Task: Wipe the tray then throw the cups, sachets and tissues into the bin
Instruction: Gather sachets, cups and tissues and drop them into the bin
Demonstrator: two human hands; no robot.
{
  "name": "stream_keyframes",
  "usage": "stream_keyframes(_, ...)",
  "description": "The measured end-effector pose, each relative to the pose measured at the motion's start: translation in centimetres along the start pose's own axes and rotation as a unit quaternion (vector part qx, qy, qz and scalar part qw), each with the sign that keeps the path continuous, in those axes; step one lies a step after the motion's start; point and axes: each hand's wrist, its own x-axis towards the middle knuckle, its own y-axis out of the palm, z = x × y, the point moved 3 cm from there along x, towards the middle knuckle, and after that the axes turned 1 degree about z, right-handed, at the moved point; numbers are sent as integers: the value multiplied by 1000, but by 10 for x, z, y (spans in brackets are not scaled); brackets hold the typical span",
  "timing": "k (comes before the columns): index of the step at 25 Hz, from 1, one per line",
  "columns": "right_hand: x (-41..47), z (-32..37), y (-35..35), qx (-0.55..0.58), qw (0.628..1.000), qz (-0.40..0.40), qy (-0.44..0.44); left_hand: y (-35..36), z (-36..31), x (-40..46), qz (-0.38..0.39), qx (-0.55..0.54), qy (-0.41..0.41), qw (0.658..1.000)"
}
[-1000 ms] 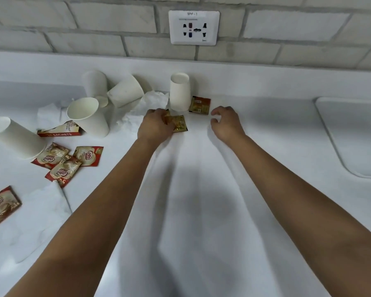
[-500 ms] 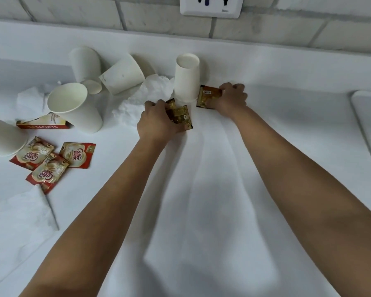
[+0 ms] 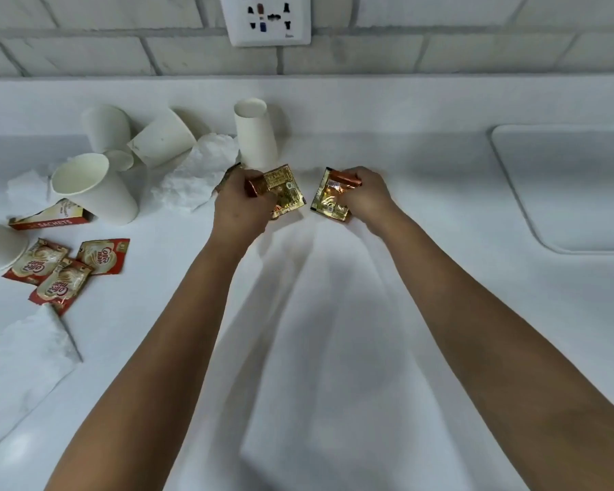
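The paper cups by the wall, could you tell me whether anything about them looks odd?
Yes. Only one cup stands properly, upside down. The others, such as the tipped cup, lie toppled against each other beside a crumpled tissue. Nothing looks spilled.

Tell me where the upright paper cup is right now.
In the head view, the upright paper cup stands at the back of the counter under the wall socket, just behind the left hand, with crumpled tissue on its left.
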Motion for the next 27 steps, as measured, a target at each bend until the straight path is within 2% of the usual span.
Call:
stream_keyframes(5, -86, -32, -83, 126, 989, -75, -8, 43, -31, -72, 88, -70, -21, 993)
stream_keyframes(8, -137, -53, -141, 148, 982, -116, -29, 80, -50, -114, 122, -80, -14, 989)
stream_keyframes(14, -264, -133, -287, 176, 946, -267, -54, 215, -83, -249, 255, -83, 32, 963)
stream_keyframes(17, -337, -185, -352, 168, 907, -382, -54, 284, -84, -329, 344, -64, 58, 935)
stream_keyframes(20, -412, -250, -407, 173, 862, -476, -20, 349, -67, -413, 455, -22, 44, 889)
stream_keyframes(24, -494, -346, -442, 189, 827, -525, 73, 413, -9, -506, 568, 112, 7, 815)
stream_keyframes(27, -527, -415, -441, 203, 802, -539, 157, 447, 46, -534, 573, 201, 13, 794)
